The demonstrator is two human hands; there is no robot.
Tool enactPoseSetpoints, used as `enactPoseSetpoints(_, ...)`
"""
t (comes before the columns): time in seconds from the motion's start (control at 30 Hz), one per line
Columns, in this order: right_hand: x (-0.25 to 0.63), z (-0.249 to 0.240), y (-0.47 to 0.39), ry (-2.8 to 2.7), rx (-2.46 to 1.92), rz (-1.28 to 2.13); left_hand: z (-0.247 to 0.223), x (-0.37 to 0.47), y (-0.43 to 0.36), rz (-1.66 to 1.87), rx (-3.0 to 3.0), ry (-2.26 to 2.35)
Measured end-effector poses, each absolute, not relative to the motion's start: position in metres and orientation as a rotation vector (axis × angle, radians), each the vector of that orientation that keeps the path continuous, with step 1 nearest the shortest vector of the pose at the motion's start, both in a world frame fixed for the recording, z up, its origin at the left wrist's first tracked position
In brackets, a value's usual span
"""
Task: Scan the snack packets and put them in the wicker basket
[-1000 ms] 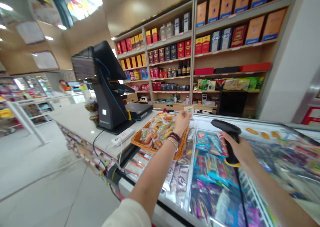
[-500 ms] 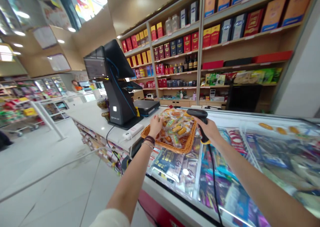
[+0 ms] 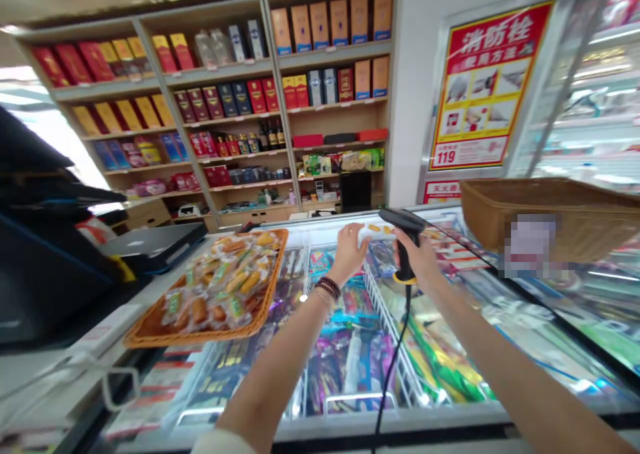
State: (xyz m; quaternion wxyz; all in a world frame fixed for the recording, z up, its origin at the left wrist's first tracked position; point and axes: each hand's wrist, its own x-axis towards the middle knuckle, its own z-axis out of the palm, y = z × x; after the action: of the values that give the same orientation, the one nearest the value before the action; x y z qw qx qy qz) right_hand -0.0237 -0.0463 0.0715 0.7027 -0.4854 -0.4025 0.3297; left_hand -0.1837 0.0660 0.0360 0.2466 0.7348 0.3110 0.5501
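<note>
My right hand (image 3: pixel 424 259) grips the handle of a black barcode scanner (image 3: pixel 403 221), whose cable hangs down over the freezer. My left hand (image 3: pixel 349 249) is raised just left of the scanner, fingers curved and thumb apart, with nothing visible in it. A few small wrapped snacks (image 3: pixel 374 229) lie on the freezer's glass top, right beyond my left fingertips; whether they touch I cannot tell. To the left, an orange woven basket (image 3: pixel 195 338) holds many wrapped, sausage-like snacks (image 3: pixel 220 281); neither hand is on it.
Beneath my arms is a glass-topped freezer (image 3: pixel 350 424) with bagged goods in wire baskets. A brown wicker basket (image 3: pixel 480 214) stands at the right. On the left are a dark checkout terminal (image 3: pixel 35 254) and a flat black device (image 3: pixel 155 244). Shelves (image 3: pixel 235 117) of boxes line the back.
My view has turned right. My left hand has left the orange basket and moved right, near the loose snacks. The scanner stays in my right hand and is now over there too.
</note>
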Motion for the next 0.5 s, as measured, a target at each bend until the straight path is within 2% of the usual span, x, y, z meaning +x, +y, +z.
enactPoseSetpoints(0.23, 0.089, 0.031, -0.069, -0.596, -1.221, 0.508, -0.005, -0.012, 0.081, 1.065, 1.93, 1.02)
enactPoseSetpoints(0.5, 0.105, 0.013, -0.068, -0.48, -1.251, 0.495, -0.026, 0.046, 0.105, 0.919, 1.881, 1.007)
